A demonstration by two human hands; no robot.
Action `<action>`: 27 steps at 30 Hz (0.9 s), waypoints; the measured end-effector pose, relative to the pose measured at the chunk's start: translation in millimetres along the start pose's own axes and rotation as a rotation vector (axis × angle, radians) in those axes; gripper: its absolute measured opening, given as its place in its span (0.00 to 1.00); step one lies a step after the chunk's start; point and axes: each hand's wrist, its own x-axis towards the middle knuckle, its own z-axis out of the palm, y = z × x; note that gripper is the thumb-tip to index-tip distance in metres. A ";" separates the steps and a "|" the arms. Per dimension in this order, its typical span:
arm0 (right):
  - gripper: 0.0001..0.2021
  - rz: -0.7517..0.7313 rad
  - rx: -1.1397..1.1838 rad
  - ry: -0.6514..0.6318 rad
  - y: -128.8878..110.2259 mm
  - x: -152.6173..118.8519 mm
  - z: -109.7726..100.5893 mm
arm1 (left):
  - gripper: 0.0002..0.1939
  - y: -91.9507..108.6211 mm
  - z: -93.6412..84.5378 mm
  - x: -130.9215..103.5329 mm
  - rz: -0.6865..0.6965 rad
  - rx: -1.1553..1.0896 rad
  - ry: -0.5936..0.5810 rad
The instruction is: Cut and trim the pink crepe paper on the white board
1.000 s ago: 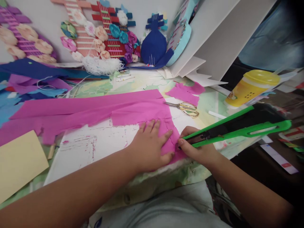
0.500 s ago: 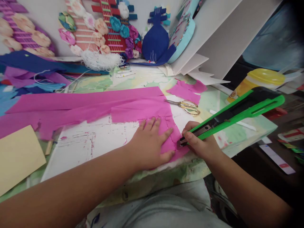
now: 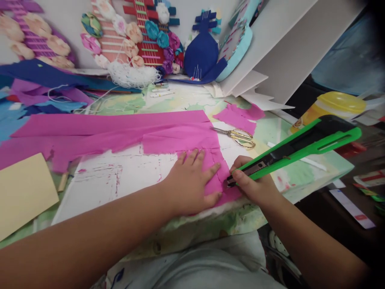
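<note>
My left hand (image 3: 192,184) lies flat with fingers spread on pink paper (image 3: 177,134), pressing it against a white board (image 3: 99,180). To its right, my right hand (image 3: 255,180) grips a green and black box cutter (image 3: 288,150) near the blade end. The cutter's tip touches or nearly touches the pink paper just beyond my left fingertips; the blade itself is hard to make out. Gold-handled scissors (image 3: 237,135) rest on the board above my right hand.
Decorated craft pieces stand at the back, one a dark blue lute shape (image 3: 201,56). White string (image 3: 132,74) is heaped before them. A yellow-lidded tub (image 3: 339,104) is at right, a cream sheet (image 3: 25,194) at left, pink scraps (image 3: 237,115) behind the scissors.
The view has shifted slightly, so the background sits a little further right. Both hands stay in nearly the same place, with the cutter still held at the pink paper.
</note>
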 end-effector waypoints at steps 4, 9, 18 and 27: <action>0.12 -0.014 -0.098 0.003 -4.2 0.4 2.1 | 0.35 -0.2 -0.3 0.1 -0.001 0.002 0.000; 0.11 -0.010 -0.188 -0.015 -7.7 -1.5 5.1 | 0.34 -0.3 -0.7 -0.4 0.005 0.008 -0.001; 0.12 0.013 -0.096 -0.002 -3.5 -1.6 2.5 | 0.34 -0.6 0.4 0.2 -0.001 0.007 0.001; 0.10 0.051 0.017 0.052 -7.3 1.5 2.6 | 0.36 1.0 -1.4 -1.7 -0.006 0.061 -0.013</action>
